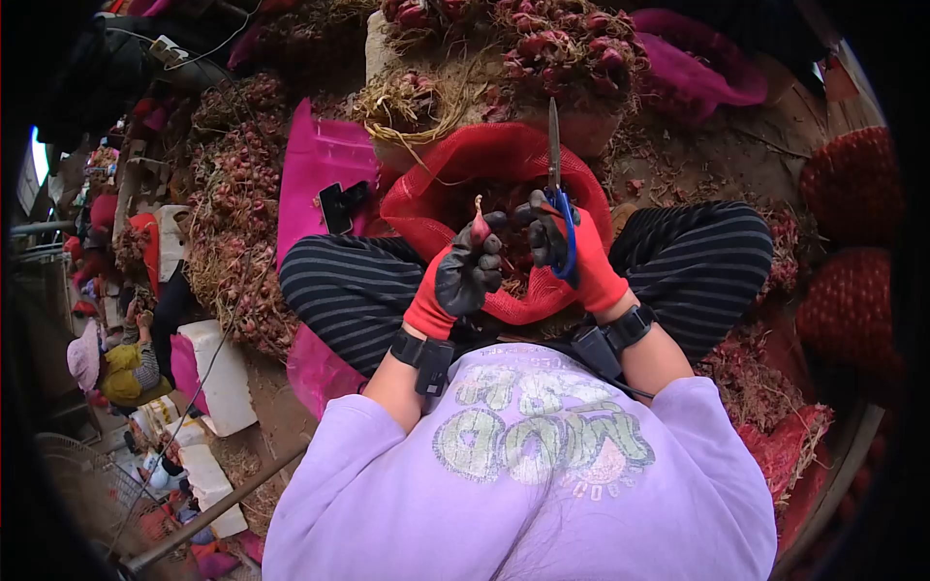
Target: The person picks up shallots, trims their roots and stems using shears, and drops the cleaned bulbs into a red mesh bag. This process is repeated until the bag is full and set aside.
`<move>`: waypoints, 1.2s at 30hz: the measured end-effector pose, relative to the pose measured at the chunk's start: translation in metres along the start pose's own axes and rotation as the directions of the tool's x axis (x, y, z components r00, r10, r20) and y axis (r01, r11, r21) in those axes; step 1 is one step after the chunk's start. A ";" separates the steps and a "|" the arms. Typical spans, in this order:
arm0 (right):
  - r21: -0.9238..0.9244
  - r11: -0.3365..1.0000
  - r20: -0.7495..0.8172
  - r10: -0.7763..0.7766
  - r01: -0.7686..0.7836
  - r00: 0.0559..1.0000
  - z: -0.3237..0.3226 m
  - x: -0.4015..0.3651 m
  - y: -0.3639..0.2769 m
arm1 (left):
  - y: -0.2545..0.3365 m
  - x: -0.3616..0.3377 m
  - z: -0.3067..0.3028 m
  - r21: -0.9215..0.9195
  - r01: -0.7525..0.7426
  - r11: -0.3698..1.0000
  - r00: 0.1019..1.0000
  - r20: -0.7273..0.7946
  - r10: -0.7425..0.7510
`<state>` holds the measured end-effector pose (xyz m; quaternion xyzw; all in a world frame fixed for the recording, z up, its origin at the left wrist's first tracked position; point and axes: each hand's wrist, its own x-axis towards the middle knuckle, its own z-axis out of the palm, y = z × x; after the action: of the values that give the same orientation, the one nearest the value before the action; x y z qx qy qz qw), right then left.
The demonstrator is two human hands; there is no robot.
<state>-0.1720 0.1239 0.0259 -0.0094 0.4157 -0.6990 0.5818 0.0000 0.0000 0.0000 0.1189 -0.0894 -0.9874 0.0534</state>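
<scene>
Both hands wear red gloves with dark palms and fingers. My left hand [468, 268] is closed round a small red shallot [480, 227], whose dry tip points up. Blue-handled scissors [554, 155] are in my right hand [559, 242], their blades together and pointing away from me. Between my legs an open red mesh bag [417, 203] lies under both hands, with shallots partly visible inside. The hands are a short gap apart over its opening.
Beyond the bag, bunches of shallots [572, 58] with dry stalks rest on a block. More shallots [232, 213] are heaped at the left, by a pink sheet [325, 165] and a black phone-like object [339, 207]. Full red sacks [848, 300] stand right. Another person [126, 363] sits far left.
</scene>
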 end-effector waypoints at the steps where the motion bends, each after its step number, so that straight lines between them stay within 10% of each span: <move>1: -0.008 1.000 -0.019 0.002 -0.002 1.000 0.003 0.000 0.000 | 0.002 -0.004 0.007 -0.002 -0.024 1.000 0.999 -0.029 0.024; 5: -0.137 0.989 -0.012 -0.049 0.047 0.999 -0.012 -0.001 0.002 | 0.020 -0.041 0.054 0.128 -0.243 0.962 0.967 -0.043 0.250; 8: -0.097 0.985 0.000 -0.146 0.145 0.989 -0.004 -0.004 0.001 | 0.068 -0.131 0.076 0.519 -0.520 0.678 0.760 -0.081 0.645; 11: -0.339 0.919 0.007 -0.213 0.203 0.977 0.001 -0.005 0.000 | 0.085 -0.218 0.076 0.860 -0.357 0.363 0.400 -0.211 0.892; 12: -0.522 0.815 0.008 -0.289 0.251 0.957 -0.004 -0.004 -0.001 | 0.085 -0.247 0.058 0.959 -0.003 0.284 0.226 -0.276 0.934; 15: -0.563 0.759 0.060 -0.357 0.327 0.932 0.007 -0.007 -0.005 | 0.078 -0.334 -0.040 0.790 0.216 0.574 0.132 -0.606 0.784; 17: -0.596 0.729 0.079 -0.363 0.336 0.928 0.014 -0.008 -0.005 | 0.052 -0.362 -0.108 0.752 0.031 0.658 0.053 -0.659 0.750; 20: -0.774 0.485 0.206 -0.416 0.408 0.886 0.031 -0.018 -0.015 | 0.042 -0.341 -0.095 0.636 0.182 0.750 -0.060 -0.754 0.654; 22: -0.887 0.055 0.376 -0.493 0.459 0.785 0.031 -0.018 -0.027 | 0.059 -0.328 -0.080 0.796 0.268 0.543 0.002 -0.564 0.826; 26: -0.945 -0.218 0.301 -0.293 0.243 0.908 0.052 -0.022 -0.071 | 0.117 -0.254 -0.004 0.981 0.088 0.175 0.138 -0.186 0.973; 29: -0.870 -0.370 0.464 -0.390 0.326 0.795 0.046 -0.007 -0.099 | 0.145 -0.166 0.086 1.000 0.013 -0.019 0.292 0.015 0.956; 32: -0.882 -0.024 0.426 -0.463 0.470 0.777 0.038 0.007 -0.118 | 0.169 -0.086 0.110 0.997 -0.061 -0.039 0.571 0.067 0.818; 36: -0.914 -0.141 0.395 -0.523 0.380 0.755 0.022 0.017 -0.118 | 0.206 0.020 0.054 0.981 0.114 -0.158 0.601 0.058 0.797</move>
<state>-0.2621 0.0945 0.1020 -0.5035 0.7686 -0.3790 0.1099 -0.0156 -0.1953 0.0862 0.3992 -0.7575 -0.4361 0.2769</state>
